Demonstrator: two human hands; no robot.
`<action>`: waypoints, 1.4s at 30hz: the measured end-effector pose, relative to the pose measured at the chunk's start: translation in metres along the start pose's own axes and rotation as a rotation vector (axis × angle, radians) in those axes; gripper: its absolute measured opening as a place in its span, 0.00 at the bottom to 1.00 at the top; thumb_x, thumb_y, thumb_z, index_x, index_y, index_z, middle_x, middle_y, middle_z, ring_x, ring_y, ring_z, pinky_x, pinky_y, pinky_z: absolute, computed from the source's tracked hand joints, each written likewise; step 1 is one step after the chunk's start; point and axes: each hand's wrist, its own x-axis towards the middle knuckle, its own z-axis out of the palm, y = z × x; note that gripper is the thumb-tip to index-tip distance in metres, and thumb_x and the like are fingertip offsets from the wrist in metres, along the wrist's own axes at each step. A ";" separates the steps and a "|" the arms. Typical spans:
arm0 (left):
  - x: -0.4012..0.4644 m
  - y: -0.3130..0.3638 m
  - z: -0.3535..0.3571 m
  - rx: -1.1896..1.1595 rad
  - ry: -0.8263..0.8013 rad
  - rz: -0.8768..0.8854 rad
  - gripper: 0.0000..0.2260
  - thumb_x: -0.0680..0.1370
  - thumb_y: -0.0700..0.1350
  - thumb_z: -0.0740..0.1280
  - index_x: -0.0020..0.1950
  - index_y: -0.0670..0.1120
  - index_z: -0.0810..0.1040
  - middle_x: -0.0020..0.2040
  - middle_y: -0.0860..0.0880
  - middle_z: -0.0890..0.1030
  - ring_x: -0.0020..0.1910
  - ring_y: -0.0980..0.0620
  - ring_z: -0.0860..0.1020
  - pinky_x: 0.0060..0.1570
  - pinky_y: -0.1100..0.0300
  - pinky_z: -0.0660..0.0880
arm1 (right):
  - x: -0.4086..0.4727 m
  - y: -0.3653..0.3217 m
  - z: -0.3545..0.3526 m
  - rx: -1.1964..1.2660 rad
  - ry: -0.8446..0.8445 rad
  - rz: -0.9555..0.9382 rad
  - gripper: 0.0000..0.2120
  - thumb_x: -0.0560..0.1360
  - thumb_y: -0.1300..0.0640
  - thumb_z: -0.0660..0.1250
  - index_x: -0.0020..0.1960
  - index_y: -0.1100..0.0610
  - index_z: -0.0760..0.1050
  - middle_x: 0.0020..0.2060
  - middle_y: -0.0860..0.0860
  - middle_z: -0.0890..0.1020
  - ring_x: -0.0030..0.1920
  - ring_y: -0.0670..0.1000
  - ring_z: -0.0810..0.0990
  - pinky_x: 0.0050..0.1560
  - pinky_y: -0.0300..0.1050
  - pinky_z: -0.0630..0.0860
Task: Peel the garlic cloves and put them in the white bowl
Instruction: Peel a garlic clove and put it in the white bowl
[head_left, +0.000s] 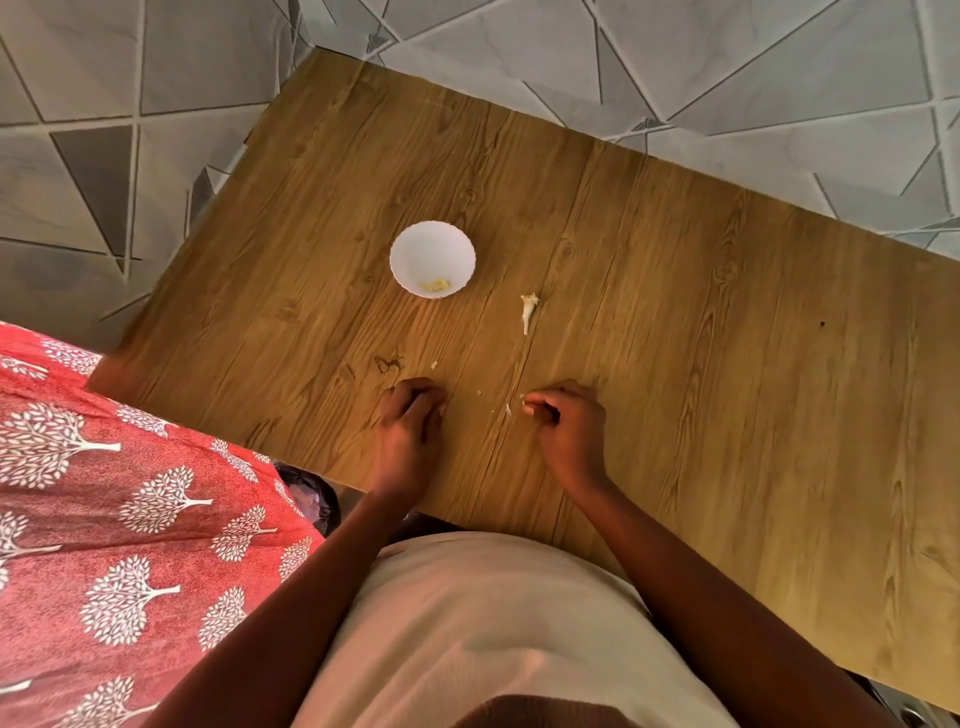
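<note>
The white bowl (432, 244) stands on the wooden table (675, 338), beyond my hands and slightly left. One pale peeled garlic piece (435, 285) lies inside it at the near wall. My left hand (410, 423) rests on the table with its fingers curled under, and nothing shows in it. To its right, my right hand (569, 428) pinches a small whitish garlic piece (527, 401) at its fingertips, low over the table. A bare garlic stem (529, 310) lies to the right of the bowl.
Small peel scraps (508, 410) lie between my hands, and another fleck (434, 365) lies nearer the bowl. Red patterned cloth (130, 519) is beside the table on the left. Tiled floor surrounds the table's far edges.
</note>
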 end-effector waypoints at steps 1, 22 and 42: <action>0.001 -0.001 0.000 0.000 0.002 0.012 0.07 0.79 0.36 0.70 0.55 0.40 0.84 0.57 0.46 0.80 0.56 0.47 0.75 0.56 0.58 0.72 | 0.001 -0.003 0.003 0.011 -0.027 -0.010 0.09 0.74 0.67 0.73 0.50 0.57 0.86 0.44 0.50 0.85 0.44 0.39 0.79 0.52 0.31 0.75; 0.005 -0.002 0.000 0.005 -0.010 0.028 0.08 0.79 0.36 0.70 0.56 0.41 0.84 0.57 0.46 0.79 0.56 0.47 0.75 0.58 0.61 0.70 | 0.001 0.013 -0.001 -0.532 -0.424 -0.876 0.18 0.81 0.64 0.57 0.68 0.67 0.76 0.68 0.63 0.77 0.70 0.61 0.75 0.70 0.54 0.74; 0.005 -0.003 -0.005 -0.013 -0.010 0.026 0.06 0.77 0.35 0.72 0.53 0.41 0.84 0.55 0.47 0.79 0.55 0.48 0.75 0.56 0.60 0.71 | -0.047 -0.015 0.031 -0.652 -0.152 -0.367 0.21 0.82 0.60 0.56 0.72 0.62 0.72 0.73 0.59 0.72 0.72 0.60 0.72 0.67 0.55 0.75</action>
